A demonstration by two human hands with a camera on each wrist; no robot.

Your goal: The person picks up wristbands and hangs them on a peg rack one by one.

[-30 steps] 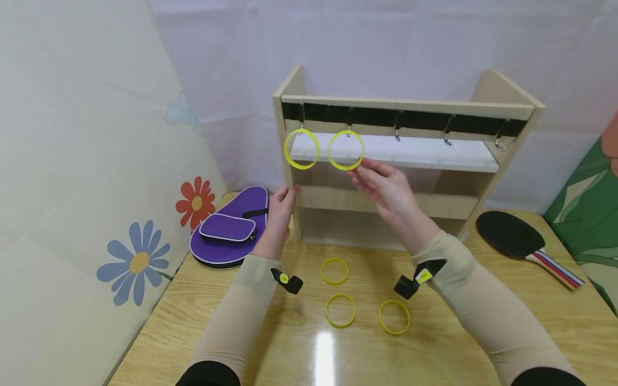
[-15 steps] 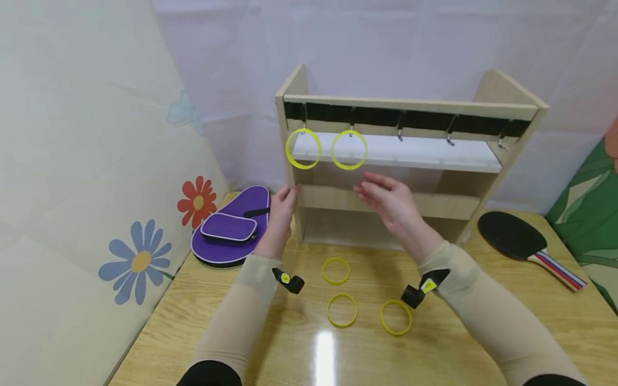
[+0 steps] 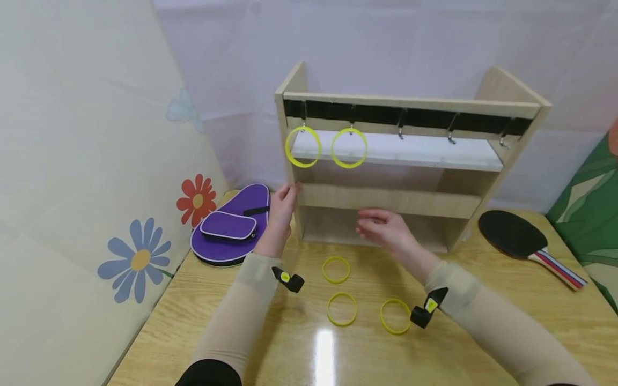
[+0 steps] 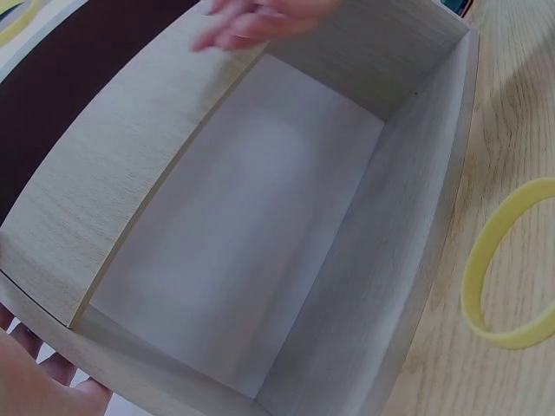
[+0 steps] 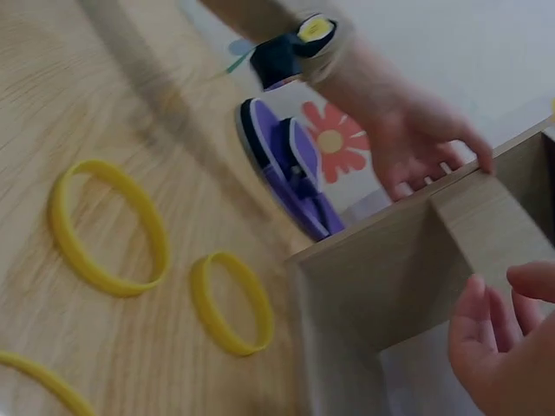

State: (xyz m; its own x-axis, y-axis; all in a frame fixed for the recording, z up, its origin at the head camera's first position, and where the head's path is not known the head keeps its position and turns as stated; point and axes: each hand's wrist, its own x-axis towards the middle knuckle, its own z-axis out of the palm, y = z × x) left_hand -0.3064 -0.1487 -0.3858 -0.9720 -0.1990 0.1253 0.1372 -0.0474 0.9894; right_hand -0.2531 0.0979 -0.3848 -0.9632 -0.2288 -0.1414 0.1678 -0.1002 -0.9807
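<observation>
My left hand (image 3: 281, 214) grips the left side panel of a small wooden shelf (image 3: 386, 199), thumb at the front edge and fingers round the outside. My right hand (image 3: 388, 231), with nothing in it, hovers in front of the shelf's lower compartment, fingers loosely bent. Two yellow rings, a left one (image 3: 303, 164) and a right one (image 3: 350, 165), hang from the two leftmost hooks under the top rail. On the table lie three more: a far ring (image 3: 336, 282), a middle ring (image 3: 341, 324) and a ring at the right (image 3: 396, 333).
Three more metal hooks, one of them a middle hook (image 3: 401, 131), hang ringless along the black strip (image 3: 376, 113). A purple paddle case (image 3: 229, 225) lies left of the shelf. To its right lies a black table tennis paddle (image 3: 512, 234). Everything stands on a wooden table (image 3: 270, 348).
My right hand has let go of the second ring, which now hangs from its hook, and has moved down in front of the shelf. The left hand has stayed in place.
</observation>
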